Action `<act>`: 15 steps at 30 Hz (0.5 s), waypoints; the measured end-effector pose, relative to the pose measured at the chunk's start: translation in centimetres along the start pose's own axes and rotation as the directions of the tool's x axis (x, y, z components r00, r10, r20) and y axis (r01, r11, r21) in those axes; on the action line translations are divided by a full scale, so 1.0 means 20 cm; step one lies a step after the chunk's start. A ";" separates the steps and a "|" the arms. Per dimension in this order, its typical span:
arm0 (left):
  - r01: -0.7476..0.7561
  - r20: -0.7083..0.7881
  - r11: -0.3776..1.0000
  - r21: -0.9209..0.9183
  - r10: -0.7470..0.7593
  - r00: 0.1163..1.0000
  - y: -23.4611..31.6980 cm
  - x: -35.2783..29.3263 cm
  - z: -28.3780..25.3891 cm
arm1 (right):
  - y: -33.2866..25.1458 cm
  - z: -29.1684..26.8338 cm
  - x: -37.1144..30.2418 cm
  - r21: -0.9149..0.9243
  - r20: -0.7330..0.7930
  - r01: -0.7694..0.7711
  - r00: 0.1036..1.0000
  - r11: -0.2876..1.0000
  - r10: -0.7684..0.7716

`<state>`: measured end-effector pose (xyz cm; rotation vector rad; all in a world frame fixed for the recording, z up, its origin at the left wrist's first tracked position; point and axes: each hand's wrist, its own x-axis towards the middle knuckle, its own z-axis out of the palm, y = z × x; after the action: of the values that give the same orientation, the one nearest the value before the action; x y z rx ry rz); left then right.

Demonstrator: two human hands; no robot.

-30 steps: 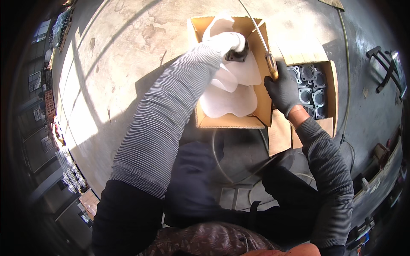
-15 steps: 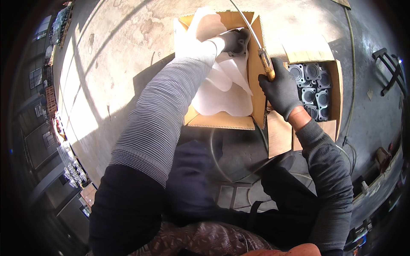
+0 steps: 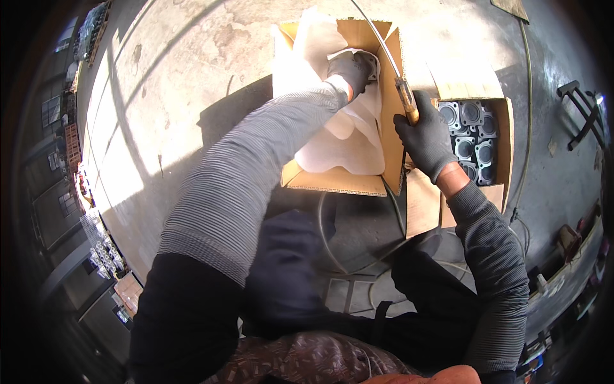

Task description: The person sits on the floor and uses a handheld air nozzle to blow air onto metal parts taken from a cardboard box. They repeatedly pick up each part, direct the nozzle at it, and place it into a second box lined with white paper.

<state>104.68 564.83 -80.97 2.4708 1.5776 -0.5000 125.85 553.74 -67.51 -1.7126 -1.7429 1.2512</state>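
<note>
Inside the open cardboard box (image 3: 339,184), my left hand (image 3: 350,69) in a dark grey glove is closed around a grey metal casting (image 3: 373,68). Only the casting's right side shows past my fingers. White sheets of packing foam (image 3: 339,157) line the box around and below it. My right hand (image 3: 427,131), also gloved, grips the worn yellow-brown handle of a tool (image 3: 406,99). A long thin metal rod runs from that handle up past the box's right wall; its far end leaves the picture.
On the right, a smaller open carton (image 3: 505,147) holds several grey flanged metal castings (image 3: 465,148). A hose (image 3: 526,115) crosses the floor beyond it, near a dark metal frame (image 3: 579,109). My legs are close below the boxes.
My left hand has turned over the casting and shifted slightly right, hiding more of it. The boxes appear a little further right. My right hand keeps its grip on the tool.
</note>
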 end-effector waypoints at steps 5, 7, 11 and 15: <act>0.065 0.067 0.978 -0.200 -0.052 0.996 -0.03 -0.02 0.07 | 0.00 -0.01 0.00 -0.040 -0.011 0.025 1.000 0.999 -0.025; 0.046 0.022 0.983 -0.175 -0.043 0.999 -0.06 -0.03 0.11 | 0.00 0.00 0.00 -0.048 -0.013 0.037 0.999 0.998 -0.037; -0.039 -0.139 0.999 -0.012 0.037 0.990 -0.08 -0.04 0.17 | -0.01 0.00 0.00 -0.043 -0.017 0.032 0.999 0.999 -0.033; 0.033 -0.016 0.969 -0.244 -0.038 0.999 -0.07 -0.02 0.13 | -0.04 -0.02 0.00 -0.018 0.012 -0.025 1.000 1.000 0.025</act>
<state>102.67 564.25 -83.23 2.2751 1.5874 -0.2672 125.69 553.90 -66.72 -1.7452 -1.7499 1.2636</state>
